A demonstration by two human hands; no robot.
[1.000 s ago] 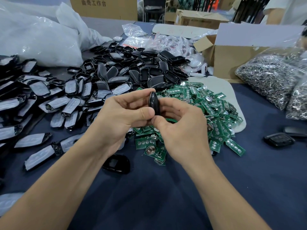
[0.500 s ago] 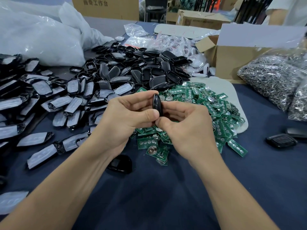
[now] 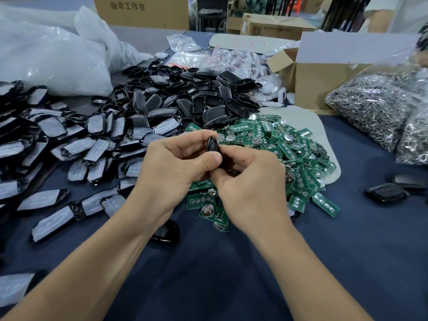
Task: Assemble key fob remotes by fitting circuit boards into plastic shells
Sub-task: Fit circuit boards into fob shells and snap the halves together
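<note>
Both hands hold one black key fob shell (image 3: 213, 144) edge-on above the table. My left hand (image 3: 171, 167) pinches it between thumb and fingers from the left. My right hand (image 3: 250, 181) grips its lower part from the right, fingers curled round it. Whether a board sits inside the shell is hidden. Behind the hands lies a heap of green circuit boards (image 3: 278, 144) with round metal contacts. A pile of empty black shells (image 3: 185, 100) is further back. Film-covered shell halves (image 3: 76, 149) spread out on the left.
One black shell (image 3: 165, 232) lies on the dark blue cloth under my left wrist. Two black fobs (image 3: 386, 193) sit at the right. Bags of metal rings (image 3: 375, 112) and an open cardboard box (image 3: 319, 72) stand at back right, white plastic bags (image 3: 53, 59) at back left.
Both hands keep their hold on the shell and have barely shifted; the fingers have adjusted slightly around it.
</note>
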